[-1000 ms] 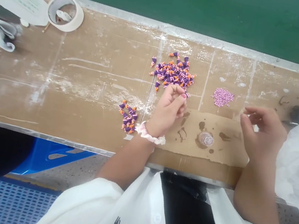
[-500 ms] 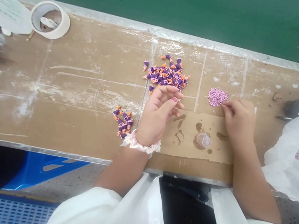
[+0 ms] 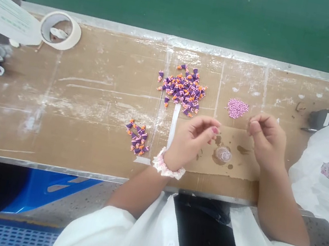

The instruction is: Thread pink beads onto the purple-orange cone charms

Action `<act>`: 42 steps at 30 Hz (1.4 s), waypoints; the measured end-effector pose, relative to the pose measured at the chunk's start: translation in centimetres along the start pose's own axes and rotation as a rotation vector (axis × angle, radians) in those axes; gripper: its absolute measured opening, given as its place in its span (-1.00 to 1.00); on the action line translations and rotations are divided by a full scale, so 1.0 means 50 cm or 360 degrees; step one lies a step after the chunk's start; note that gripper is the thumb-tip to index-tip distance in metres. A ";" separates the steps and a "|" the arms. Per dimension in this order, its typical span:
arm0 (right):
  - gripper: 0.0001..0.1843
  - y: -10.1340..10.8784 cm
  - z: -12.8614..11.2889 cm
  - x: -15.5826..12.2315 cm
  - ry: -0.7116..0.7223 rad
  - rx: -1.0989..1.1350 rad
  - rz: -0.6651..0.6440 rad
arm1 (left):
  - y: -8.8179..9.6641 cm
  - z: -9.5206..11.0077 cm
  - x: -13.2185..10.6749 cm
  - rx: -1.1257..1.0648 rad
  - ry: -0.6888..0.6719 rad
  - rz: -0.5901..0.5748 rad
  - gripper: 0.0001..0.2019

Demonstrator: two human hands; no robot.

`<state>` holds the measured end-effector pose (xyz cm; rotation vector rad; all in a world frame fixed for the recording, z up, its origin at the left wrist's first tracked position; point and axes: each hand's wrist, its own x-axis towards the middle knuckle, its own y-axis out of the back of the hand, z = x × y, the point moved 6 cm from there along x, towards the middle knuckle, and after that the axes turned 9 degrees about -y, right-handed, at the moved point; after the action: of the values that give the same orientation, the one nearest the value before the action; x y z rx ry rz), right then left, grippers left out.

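Note:
My left hand point(image 3: 195, 141), with a white scrunchie point(image 3: 168, 165) at the wrist, hovers over the left part of a cardboard sheet point(image 3: 239, 170). Its thumb and fingers are pinched together; anything between them is too small to make out. On the other side my right hand point(image 3: 266, 139) is also pinched, its fingertips facing the left hand, and I cannot see what it holds. Between and below them stands a small clear cup point(image 3: 223, 153) amid dark wet stains. Small pink pieces point(image 3: 237, 109) lie heaped beyond the hands. Purple and orange figurines point(image 3: 183, 88) form a larger pile behind my left hand.
A smaller group of figurines point(image 3: 137, 137) lies left of my left wrist. A tape roll point(image 3: 60, 31) and a paper sheet point(image 3: 8, 17) are at far left. At right are a black round object point(image 3: 322, 120) and a white plastic bag point(image 3: 313, 196) with pink pieces.
My left hand has moved right and nearer to me, away from the figurine pile. My right hand has drawn back from the pink heap, its fingertips raised toward the left hand.

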<state>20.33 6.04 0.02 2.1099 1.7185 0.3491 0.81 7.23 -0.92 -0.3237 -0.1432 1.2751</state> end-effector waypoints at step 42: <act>-0.64 -0.026 -0.112 -0.113 0.0503 0.0365 -0.0085 | -0.070 -0.008 -0.033 -0.0048 -0.0351 -0.0346 -0.79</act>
<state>15.55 1.57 4.71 2.2592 2.0772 0.5152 3.67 4.72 -0.08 -0.1864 -0.3761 1.0910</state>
